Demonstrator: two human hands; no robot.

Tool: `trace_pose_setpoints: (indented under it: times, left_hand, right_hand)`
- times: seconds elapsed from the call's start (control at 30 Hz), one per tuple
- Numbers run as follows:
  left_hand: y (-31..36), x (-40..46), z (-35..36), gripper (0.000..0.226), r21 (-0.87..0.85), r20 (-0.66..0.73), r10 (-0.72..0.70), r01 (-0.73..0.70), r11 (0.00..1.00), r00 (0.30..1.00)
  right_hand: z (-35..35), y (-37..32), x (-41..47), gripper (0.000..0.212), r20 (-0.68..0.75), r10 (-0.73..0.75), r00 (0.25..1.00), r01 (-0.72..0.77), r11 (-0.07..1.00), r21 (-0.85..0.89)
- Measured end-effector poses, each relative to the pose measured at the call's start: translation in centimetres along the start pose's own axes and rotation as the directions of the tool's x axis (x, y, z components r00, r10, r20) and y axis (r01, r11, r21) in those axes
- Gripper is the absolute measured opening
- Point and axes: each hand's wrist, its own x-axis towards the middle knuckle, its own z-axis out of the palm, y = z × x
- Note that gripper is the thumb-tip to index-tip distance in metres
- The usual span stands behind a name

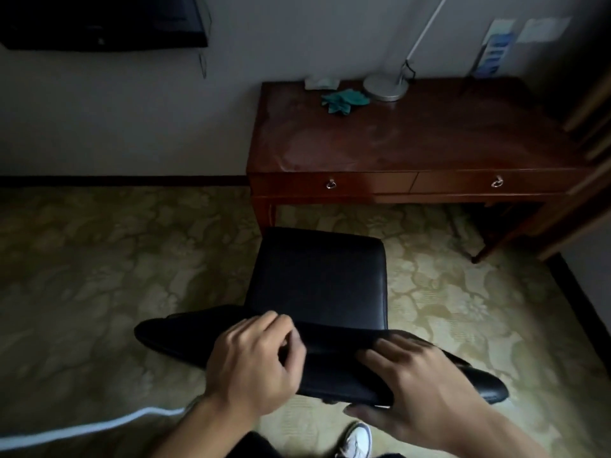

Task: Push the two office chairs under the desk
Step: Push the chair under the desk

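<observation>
A black leather chair (317,279) stands on the carpet in front of the reddish wooden desk (413,140), its seat pointing at the desk's left leg. Its front edge lies just short of the desk. My left hand (254,365) grips the top of the curved backrest from behind, fingers curled over it. My right hand (420,385) holds the same backrest further right, fingers spread over the top and thumb underneath. Only this one chair is in view.
On the desk sit a lamp base (385,87), a crumpled green cloth (344,100) and a tissue box (322,82). A dark screen (102,21) hangs on the wall at left. A wooden frame (591,180) flanks the desk's right. My white shoe (357,439) is below.
</observation>
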Motion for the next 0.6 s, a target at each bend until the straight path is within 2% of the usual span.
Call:
trace_pose_setpoints:
  times: [0.1,0.23,0.37,0.5,0.6]
  left_hand:
    - [0.5,1.2,0.1,0.020,0.005,-0.006,-0.075,0.075,0.997,0.997]
    - [0.7,2.9,0.2,0.018,0.019,-0.029,-0.177,0.178,0.984,0.984]
    - [1.4,3.2,0.9,0.016,0.007,-0.067,-0.167,0.168,0.986,0.984]
    - [2.2,4.2,1.7,0.018,-0.006,-0.121,-0.144,0.144,0.990,0.982]
    - [3.1,5.2,2.3,0.019,0.001,-0.114,-0.149,0.150,0.989,0.982]
  right_hand:
    - [-0.5,1.4,1.0,0.051,-0.056,-0.070,0.996,0.071,0.997,0.026]
    - [-0.2,3.3,2.0,0.050,-0.160,-0.198,0.967,0.195,0.980,-0.035]
    - [0.1,5.0,1.9,0.050,-0.205,-0.262,0.943,0.257,0.965,-0.052]
    - [-0.9,6.7,2.4,0.048,-0.151,-0.188,0.970,0.190,0.982,-0.003]
    - [-1.7,8.0,2.5,0.058,-0.134,-0.132,0.982,0.133,0.991,-0.002]
